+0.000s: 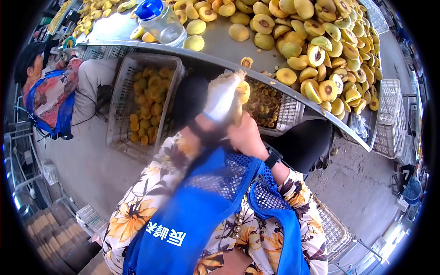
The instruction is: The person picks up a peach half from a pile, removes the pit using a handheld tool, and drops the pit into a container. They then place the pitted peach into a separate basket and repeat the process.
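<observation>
My left hand (222, 96), in a whitish glove smeared by motion, is raised in front of the table edge. Its fingers are closed against a yellow peach half (244, 91). My right hand (247, 133), with a black band at the wrist, is curled just below and touching the left. Its fingertips are partly hidden behind the glove, and what they grip cannot be made out. On the metal table (220, 48) ahead lies a large heap of peach halves (316, 55), several with brown pits showing. A single half (286, 76) lies near the edge.
A clear bottle with a blue lid (162, 23) stands on the table. Below are a crate of peach halves (149, 103) at left and a crate of brownish pieces (266, 105) under the edge. Another person (57, 91) sits at left. Stacked crates (389, 119) stand at right.
</observation>
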Demonstrator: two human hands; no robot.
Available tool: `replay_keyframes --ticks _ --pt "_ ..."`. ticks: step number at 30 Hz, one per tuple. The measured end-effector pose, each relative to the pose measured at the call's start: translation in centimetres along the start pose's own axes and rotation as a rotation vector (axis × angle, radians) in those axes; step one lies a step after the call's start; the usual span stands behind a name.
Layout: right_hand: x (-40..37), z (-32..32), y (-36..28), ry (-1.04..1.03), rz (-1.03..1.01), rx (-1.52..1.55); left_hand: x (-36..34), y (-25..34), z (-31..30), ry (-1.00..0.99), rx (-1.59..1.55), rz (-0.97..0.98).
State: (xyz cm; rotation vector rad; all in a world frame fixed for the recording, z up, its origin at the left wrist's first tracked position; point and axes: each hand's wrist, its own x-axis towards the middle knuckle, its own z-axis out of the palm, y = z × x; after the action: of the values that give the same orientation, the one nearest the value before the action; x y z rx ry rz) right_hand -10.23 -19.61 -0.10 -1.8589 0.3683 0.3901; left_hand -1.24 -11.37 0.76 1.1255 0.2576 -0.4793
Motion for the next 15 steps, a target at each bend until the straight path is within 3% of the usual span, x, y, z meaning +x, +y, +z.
replay_keyframes --ticks 2,4,6,8,11,14,15 --pt "-0.2 -1.2 -2.3 -0.216 0.309 0.358 0.7 -0.7 -0.9 -0.128 -0.082 0.028" --pt "-0.7 -1.2 -2.3 -0.222 0.319 0.440 0.9 -2.2 -1.3 -0.145 -0.131 0.146" --pt "-0.7 -1.3 -2.2 -0.248 0.333 0.525 1.0 -2.5 -1.5 -0.095 -0.157 0.090" --pt "-0.7 -1.5 -1.6 -0.292 0.361 0.608 0.5 -1.8 -0.9 0.025 -0.168 -0.147" --pt "-0.5 -0.8 -0.9 -0.247 0.335 0.556 1.4 -2.8 -2.3 -0.117 -0.284 -0.214" --pt "1.6 2.7 5.8 0.124 -0.326 0.029 2.6 -5.5 -3.4 0.059 -0.175 0.007" --pt "1.7 2.7 5.7 0.147 -0.376 -0.003 2.6 -5.6 -3.5 0.079 -0.153 0.039"
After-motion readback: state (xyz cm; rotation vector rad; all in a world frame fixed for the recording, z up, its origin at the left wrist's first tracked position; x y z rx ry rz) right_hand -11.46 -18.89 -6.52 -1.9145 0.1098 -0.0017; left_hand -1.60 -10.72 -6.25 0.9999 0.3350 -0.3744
